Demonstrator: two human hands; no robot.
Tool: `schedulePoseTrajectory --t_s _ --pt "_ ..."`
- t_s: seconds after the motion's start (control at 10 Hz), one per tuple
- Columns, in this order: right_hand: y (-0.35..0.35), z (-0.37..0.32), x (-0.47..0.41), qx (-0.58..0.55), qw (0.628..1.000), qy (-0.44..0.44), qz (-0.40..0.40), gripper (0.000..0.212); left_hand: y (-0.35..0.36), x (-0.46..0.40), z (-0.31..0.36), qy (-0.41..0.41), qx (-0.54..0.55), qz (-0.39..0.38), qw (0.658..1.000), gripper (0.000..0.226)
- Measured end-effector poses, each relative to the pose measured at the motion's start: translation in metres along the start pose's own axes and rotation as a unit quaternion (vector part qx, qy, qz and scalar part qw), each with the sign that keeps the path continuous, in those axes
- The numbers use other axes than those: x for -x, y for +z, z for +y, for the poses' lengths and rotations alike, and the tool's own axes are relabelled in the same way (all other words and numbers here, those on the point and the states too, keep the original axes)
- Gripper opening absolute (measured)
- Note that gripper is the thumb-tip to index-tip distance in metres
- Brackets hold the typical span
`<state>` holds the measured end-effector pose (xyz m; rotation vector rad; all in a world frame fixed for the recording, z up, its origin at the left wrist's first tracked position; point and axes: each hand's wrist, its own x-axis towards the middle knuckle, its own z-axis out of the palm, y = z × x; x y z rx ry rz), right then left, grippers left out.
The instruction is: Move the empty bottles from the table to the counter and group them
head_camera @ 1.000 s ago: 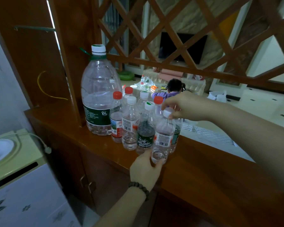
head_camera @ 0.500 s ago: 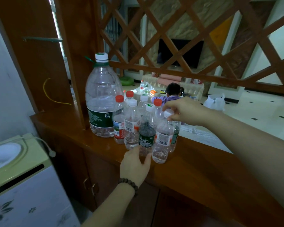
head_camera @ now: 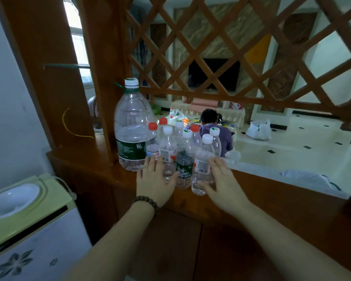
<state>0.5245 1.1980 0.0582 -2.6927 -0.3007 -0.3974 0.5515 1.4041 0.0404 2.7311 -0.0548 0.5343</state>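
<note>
Right hand (head_camera: pixel 221 180) dropped from cap; left hand (head_camera: pixel 154 177) too, both spread beside clear, seemingly empty bottles (head_camera: pixel 183 157).

Red and white caps (head_camera: pixel 152 125) — green-labelled big bottle (head_camera: pixel 131 126), brown counter (head_camera: pixel 272 191).

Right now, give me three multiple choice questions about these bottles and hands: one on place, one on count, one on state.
1. Where does the big bottle stand among the small bottles?
A. left end
B. right end
C. middle

2. How many small bottles have red caps?
A. one
B. three
C. five

3. How are the left hand and right hand held?
A. fists
B. fingers spread against the bottles
C. gripping caps

Answers: 1 A, it stands left of the cluster on the counter. 2 B, three red caps show. 3 B, both hands lie open.
</note>
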Motion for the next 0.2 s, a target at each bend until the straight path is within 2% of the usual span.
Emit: schedulePoseTrajectory --t_s 0.2 --pt "0.011 -0.013 0.028 0.033 0.999 -0.002 -0.028 0.076 -0.017 0.049 0.009 -0.025 -0.016 -0.001 1.0 0.079"
